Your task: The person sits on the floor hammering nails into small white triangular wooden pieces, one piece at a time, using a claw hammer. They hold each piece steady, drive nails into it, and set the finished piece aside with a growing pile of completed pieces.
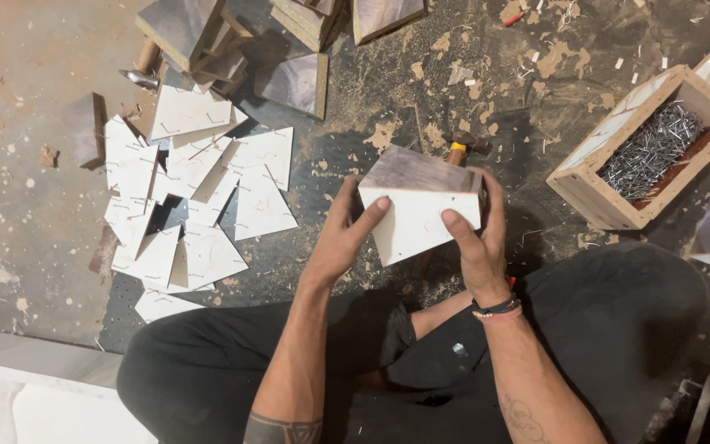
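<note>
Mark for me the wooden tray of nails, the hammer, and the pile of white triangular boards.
wooden tray of nails (597,197), head view, on its near wooden wall.
hammer (472,142), head view, on the dark head above the held block.
pile of white triangular boards (207,255), head view, on one near board's white face.

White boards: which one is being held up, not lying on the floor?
The boxy piece between both hands; the triangles lie flat, left.
</note>
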Demonstrator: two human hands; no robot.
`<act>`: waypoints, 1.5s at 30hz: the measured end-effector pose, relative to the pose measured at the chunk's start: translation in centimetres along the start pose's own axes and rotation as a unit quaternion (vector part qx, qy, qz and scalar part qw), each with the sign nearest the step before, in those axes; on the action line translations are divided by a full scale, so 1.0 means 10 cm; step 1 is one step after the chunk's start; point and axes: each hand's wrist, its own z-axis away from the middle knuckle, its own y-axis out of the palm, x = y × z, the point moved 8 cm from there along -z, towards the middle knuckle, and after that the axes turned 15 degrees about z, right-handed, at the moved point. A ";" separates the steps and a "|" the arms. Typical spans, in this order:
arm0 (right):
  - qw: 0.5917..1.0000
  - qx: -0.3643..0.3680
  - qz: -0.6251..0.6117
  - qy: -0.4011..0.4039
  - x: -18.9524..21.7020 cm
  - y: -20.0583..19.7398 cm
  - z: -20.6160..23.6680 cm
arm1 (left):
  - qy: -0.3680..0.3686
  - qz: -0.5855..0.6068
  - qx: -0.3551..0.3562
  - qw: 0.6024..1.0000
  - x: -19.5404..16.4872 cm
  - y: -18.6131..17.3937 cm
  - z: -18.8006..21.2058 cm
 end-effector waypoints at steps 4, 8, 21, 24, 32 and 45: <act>0.999 -0.029 0.013 -0.007 -0.15 -0.23 0.05 | -0.002 0.020 0.022 1.000 0.17 0.24 0.00; 0.993 -0.027 0.089 -0.073 -0.07 -0.44 0.10 | -0.037 0.098 -0.085 0.991 0.46 0.39 -0.11; 0.961 -0.030 0.218 -0.164 0.46 -0.70 0.19 | -0.124 0.398 -0.149 0.897 0.66 0.85 -0.02; 0.963 -0.021 0.222 -0.152 0.43 -0.73 0.22 | -0.129 0.415 -0.133 0.891 0.67 0.90 0.00; 0.979 0.128 0.131 -0.091 0.11 -0.62 0.09 | -0.207 0.428 -0.114 0.872 0.79 0.94 0.07; 0.982 0.167 0.078 0.030 -0.22 -0.58 0.17 | -0.156 0.250 -0.166 0.941 0.77 0.72 0.07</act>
